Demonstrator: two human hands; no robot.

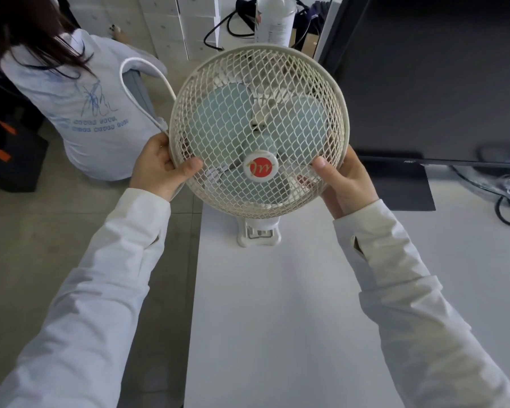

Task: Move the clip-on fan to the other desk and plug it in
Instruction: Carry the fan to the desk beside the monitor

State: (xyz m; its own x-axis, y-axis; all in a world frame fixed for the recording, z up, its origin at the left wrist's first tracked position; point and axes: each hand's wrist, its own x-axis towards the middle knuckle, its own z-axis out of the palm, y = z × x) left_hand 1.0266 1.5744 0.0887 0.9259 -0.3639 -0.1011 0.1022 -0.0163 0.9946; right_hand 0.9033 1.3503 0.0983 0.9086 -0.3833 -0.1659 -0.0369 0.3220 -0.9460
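Cream mesh fills the middle of the scene: the fan (258,131) sits upright between both hands, its clip (258,234) at the near edge of the white tabletop (277,319). Left hand (159,167) clasps the cage's left rim, thumb on the grille; right hand (340,181) clasps the right rim likewise. White cord (136,81) loops off to the left, plug unseen. Whether the clip grips the edge, I cannot tell.

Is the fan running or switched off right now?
Off, it seems. The pale blue blades behind the fan grille show sharp, separate outlines with no spin blur, while both hands grip the rim.
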